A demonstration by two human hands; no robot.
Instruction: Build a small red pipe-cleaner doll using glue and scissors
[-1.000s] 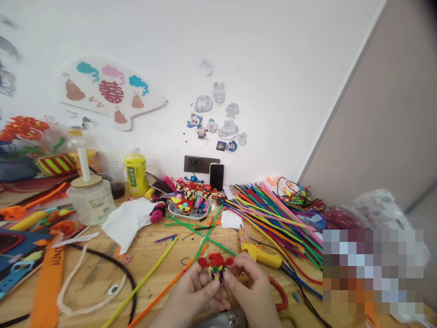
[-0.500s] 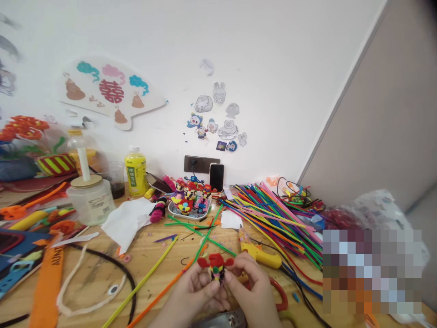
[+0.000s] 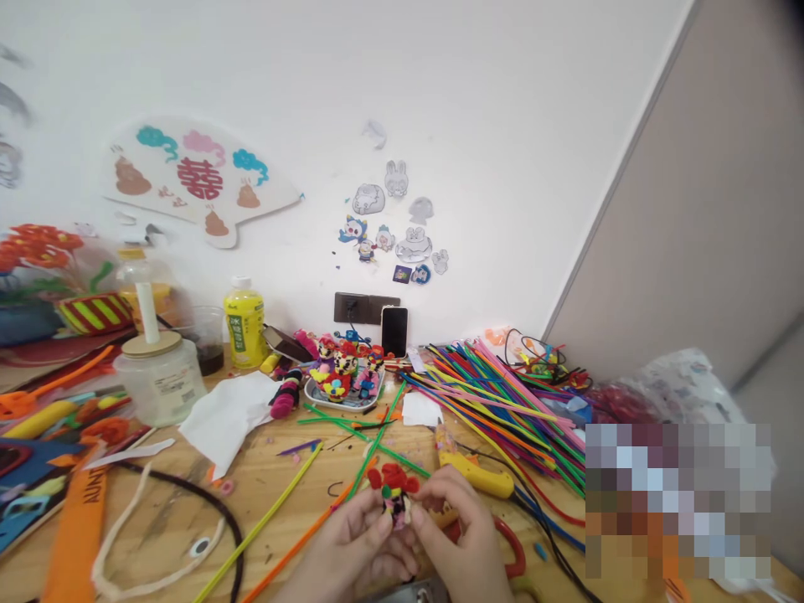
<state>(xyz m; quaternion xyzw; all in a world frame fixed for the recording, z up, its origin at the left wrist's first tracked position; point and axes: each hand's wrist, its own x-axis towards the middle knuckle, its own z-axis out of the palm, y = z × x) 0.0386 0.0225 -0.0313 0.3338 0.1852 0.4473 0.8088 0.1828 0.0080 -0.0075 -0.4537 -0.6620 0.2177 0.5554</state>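
Both my hands meet at the bottom middle of the view, over the wooden table (image 3: 270, 494). Between them is a small pipe-cleaner figure (image 3: 393, 489) with a red fuzzy top and a dark body. My left hand (image 3: 352, 548) pinches it from the left, fingers curled. On the other side, my right hand (image 3: 458, 536) grips it with closed fingers. A yellow glue gun (image 3: 477, 474) lies just behind my right hand. Red-handled scissors (image 3: 512, 544) lie to its right.
A big heap of coloured pipe cleaners (image 3: 502, 402) covers the right back. A small tray of finished figures (image 3: 342, 381), a phone (image 3: 394, 332), a yellow bottle (image 3: 244, 322) and a lidded jar (image 3: 160, 377) stand near the wall. Loose stems, white paper (image 3: 226, 410) and orange strips lie left.
The camera has shifted slightly, so the scene sits a little lower and to the left. My hands still hold the figure, turned a little, with its red top now more bunched.
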